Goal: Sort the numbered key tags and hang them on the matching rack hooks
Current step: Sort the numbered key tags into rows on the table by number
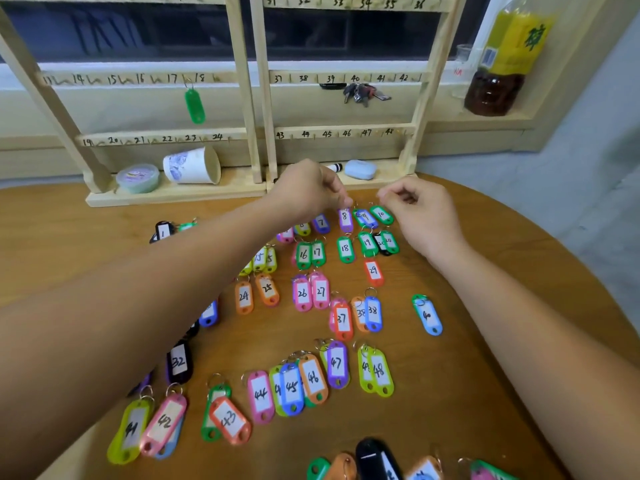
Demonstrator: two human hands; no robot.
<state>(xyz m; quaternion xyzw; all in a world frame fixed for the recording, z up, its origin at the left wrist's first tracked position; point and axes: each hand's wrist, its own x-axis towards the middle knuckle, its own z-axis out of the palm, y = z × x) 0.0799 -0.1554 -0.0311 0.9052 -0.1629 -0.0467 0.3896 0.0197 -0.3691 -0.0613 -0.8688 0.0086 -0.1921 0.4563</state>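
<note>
Purple tag 8 [345,220] lies on the wooden table [502,289], in the far row of the spread of numbered tags. The left hand [306,188] is over its far end. Its curled fingers come down on the ring at the top of the tag and pinch it, and the body of the tag shows just nearer than the fingertips. The right hand [424,216] is just to the right, apart from the left. Its fingers are curled, and thumb and forefinger meet just beyond green tag 10 [381,214]; whether they hold that tag's ring cannot be told. Between tag 8 and tag 10 lies a blue tag [365,218], overlapping a green one.

Nearer on the table the other tags lie in rough rows by number: green tag 18 [345,249] just nearer than tag 8, pink tag 27 [320,292] nearer again, and orange tag 46 [313,378] towards the near edge.

Beyond the hands stands the wooden rack [242,98], its rails marked with handwritten numbers. A hanging green tag [195,106] is on a hook between 17 and 18, and a bunch of keys [363,93] hangs under 40. On the rack's base lie a tipped paper cup [194,166], a round tub [138,177] and a pale blue case [360,169]. A bottle [502,64] stands at the far right.
</note>
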